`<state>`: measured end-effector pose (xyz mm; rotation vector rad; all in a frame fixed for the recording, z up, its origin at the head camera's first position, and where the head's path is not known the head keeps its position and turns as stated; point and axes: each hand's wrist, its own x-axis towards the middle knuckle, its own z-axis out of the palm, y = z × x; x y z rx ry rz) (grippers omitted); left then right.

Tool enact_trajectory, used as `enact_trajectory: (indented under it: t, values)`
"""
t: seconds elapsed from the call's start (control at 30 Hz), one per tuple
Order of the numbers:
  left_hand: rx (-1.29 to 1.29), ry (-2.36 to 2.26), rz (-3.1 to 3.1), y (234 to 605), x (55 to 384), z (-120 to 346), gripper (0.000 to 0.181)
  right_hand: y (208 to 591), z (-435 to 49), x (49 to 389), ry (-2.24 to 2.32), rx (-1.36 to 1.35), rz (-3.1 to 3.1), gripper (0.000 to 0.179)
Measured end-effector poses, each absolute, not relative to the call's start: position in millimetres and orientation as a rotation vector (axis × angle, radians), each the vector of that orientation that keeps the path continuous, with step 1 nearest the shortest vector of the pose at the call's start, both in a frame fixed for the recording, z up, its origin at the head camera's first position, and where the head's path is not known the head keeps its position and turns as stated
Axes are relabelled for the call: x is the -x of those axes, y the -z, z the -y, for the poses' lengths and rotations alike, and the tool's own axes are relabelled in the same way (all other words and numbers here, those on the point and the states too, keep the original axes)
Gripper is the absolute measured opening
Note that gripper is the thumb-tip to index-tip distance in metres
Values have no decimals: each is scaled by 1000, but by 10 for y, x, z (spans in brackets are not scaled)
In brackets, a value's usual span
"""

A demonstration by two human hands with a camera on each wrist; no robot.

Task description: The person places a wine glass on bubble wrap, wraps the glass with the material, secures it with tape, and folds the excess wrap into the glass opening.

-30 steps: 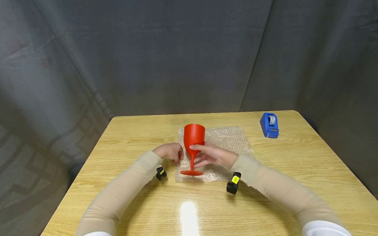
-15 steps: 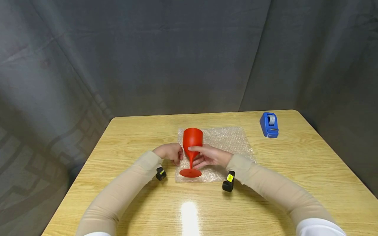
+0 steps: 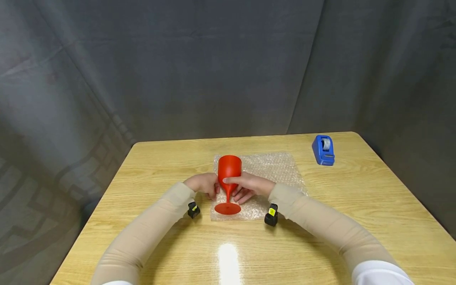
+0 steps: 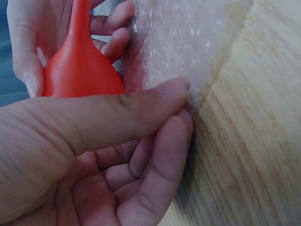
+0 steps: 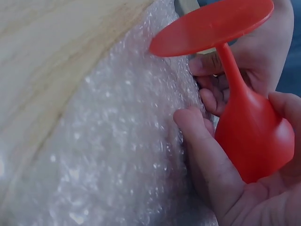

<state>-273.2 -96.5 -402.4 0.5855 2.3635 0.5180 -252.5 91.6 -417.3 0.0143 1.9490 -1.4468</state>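
Observation:
A red goblet (image 3: 229,168) lies over the left part of a bubble wrap sheet (image 3: 274,166), its round foot toward the person and its bowl pointing away. My right hand (image 3: 250,185) grips the goblet from the right, thumb across the bowl's lower part and the other fingers by the stem and beneath. In the right wrist view the foot (image 5: 211,28) is tilted up above the wrap. My left hand (image 3: 206,184) pinches the left edge of the bubble wrap between thumb and forefinger, as the left wrist view shows. Its thumb (image 4: 122,115) passes close beside the goblet's bowl.
At the back right of the wooden table (image 3: 164,158) stands a blue tape dispenser (image 3: 323,150) with a roll of tape. Grey curtains (image 3: 213,71) hang behind and beside the table.
My right hand has lowered the goblet and shifted it a little to the left, tipping its foot up toward the person. The left hand has stayed at the wrap's edge.

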Motion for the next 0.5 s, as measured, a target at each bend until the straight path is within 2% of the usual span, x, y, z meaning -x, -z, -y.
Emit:
enact_trajectory:
  t: [0.2, 0.37, 0.5]
  values:
    - [-602, -513, -2343, 3982, 2734, 978, 15, 4148, -925, 2538, 1401, 21, -1949, 49]
    - [-591, -501, -2442, 3882, 2800, 1053, 4, 4147, -927, 2540, 1392, 22, -1937, 48]
    - [-527, -492, -2560, 3868, 2883, 1114, 10, 4157, -937, 2547, 1392, 26, -1933, 47]
